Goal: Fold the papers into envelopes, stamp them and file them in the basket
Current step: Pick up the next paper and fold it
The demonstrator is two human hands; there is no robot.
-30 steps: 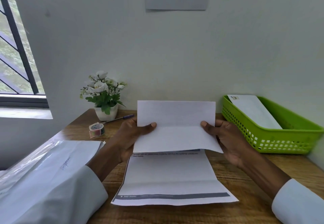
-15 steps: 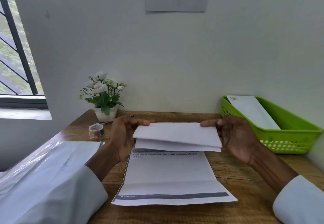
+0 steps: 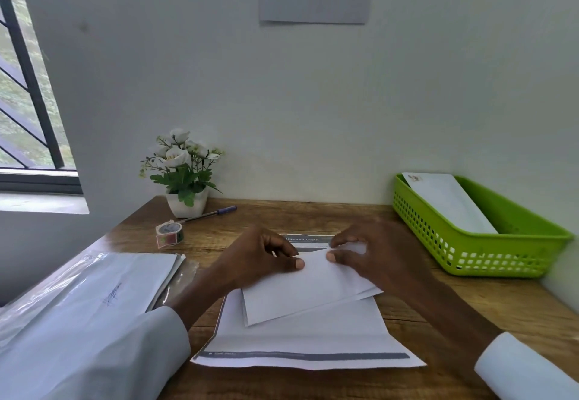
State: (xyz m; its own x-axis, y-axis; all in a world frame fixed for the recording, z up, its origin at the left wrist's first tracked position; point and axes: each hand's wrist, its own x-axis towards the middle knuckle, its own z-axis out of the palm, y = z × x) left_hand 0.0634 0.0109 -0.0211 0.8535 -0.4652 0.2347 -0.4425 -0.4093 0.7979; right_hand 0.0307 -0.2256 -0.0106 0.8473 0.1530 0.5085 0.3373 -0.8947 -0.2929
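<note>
A folded white paper (image 3: 300, 293) lies tilted on top of a flat printed sheet (image 3: 307, 340) in the middle of the wooden desk. My left hand (image 3: 260, 258) pinches its upper edge from the left. My right hand (image 3: 372, 252) grips the upper right corner between thumb and fingers. A stack of white envelopes in clear plastic (image 3: 103, 287) sits at my left. A roll of stamps (image 3: 169, 233) stands behind it. The green basket (image 3: 488, 258) at the right holds one stamped envelope (image 3: 451, 202) leaning inside.
A small potted plant with white flowers (image 3: 185, 174) stands at the back left by the wall, with a pen (image 3: 210, 214) lying beside it. A window is at the far left. The wall closes off the desk's back and right side.
The paper was held up and open, then folded over, and now rests low on the printed sheet, tilted. Both hands moved down and closer together at its top edge.
</note>
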